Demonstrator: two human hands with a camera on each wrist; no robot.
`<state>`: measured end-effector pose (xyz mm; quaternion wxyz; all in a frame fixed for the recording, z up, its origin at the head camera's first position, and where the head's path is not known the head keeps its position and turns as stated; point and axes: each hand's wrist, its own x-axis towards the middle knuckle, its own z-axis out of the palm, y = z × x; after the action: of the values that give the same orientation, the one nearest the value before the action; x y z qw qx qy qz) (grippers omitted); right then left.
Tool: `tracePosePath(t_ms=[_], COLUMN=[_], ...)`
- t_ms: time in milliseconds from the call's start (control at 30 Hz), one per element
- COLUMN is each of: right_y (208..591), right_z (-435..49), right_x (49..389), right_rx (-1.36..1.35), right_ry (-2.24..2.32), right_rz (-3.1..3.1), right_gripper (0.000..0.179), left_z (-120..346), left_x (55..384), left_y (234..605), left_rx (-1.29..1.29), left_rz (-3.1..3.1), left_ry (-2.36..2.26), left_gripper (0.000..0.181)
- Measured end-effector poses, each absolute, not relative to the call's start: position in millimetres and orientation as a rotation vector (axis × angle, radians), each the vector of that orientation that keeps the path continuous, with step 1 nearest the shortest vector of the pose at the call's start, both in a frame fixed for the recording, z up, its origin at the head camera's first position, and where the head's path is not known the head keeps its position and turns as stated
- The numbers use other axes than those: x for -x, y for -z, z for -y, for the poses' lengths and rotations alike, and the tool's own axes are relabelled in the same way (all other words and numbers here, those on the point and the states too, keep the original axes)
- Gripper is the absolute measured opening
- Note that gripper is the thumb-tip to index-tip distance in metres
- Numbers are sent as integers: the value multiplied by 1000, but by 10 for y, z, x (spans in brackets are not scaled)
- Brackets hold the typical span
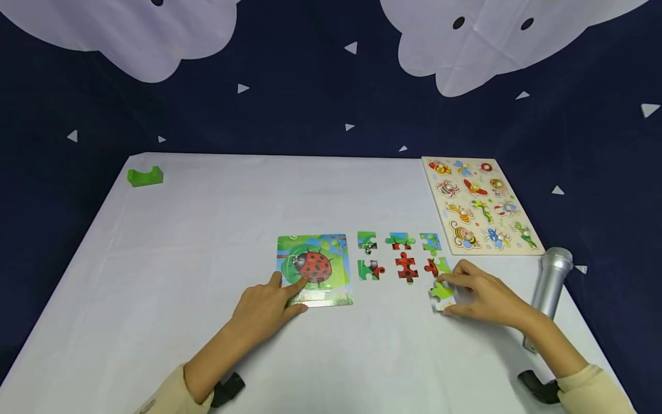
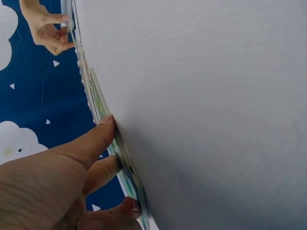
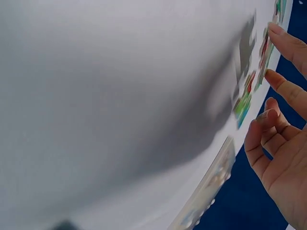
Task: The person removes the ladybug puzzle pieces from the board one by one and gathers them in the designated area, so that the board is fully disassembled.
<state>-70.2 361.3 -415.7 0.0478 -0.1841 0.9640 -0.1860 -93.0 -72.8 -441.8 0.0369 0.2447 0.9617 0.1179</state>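
Note:
My left hand rests at the lower left of a square ladybug picture board. Its index fingertip touches the ladybug picture and its thumb lies by the near edge. In the left wrist view the board is seen edge-on under the fingers. My right hand pinches a green and white jigsaw piece between thumb and index finger, tilted off the table. Beside the board, loose jigsaw pieces lie in two rows, among them a red spotted piece and a red and green piece near the right fingertips.
A wooden peg board with insects lies at the back right. By the right forearm is a silver microphone. A green block sits at the far left corner of the white table. Dark patterned cloth hangs behind.

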Motion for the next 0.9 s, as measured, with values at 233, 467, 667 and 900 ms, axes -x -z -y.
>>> tracePosePath(t_ms=[233, 467, 667, 900], right_y=[4190, 4190, 4116, 4011], right_z=[-3740, -3689, -3348, -2651], right_x=[741, 736, 795, 968], right_rx=[540, 584, 701, 860], right_ry=[480, 479, 529, 578], right_rz=[-2939, -2967, -3018, -2912], right_gripper=[58, 60, 62, 61], left_z=[748, 727, 719, 741], left_x=[939, 973, 986, 989], left_y=[4413, 4395, 4380, 4382], left_rx=[-755, -738, -743, -760], left_rz=[-2956, -2941, -2935, -2942], left_ry=[-384, -418, -458, -495], left_gripper=[53, 54, 56, 59])
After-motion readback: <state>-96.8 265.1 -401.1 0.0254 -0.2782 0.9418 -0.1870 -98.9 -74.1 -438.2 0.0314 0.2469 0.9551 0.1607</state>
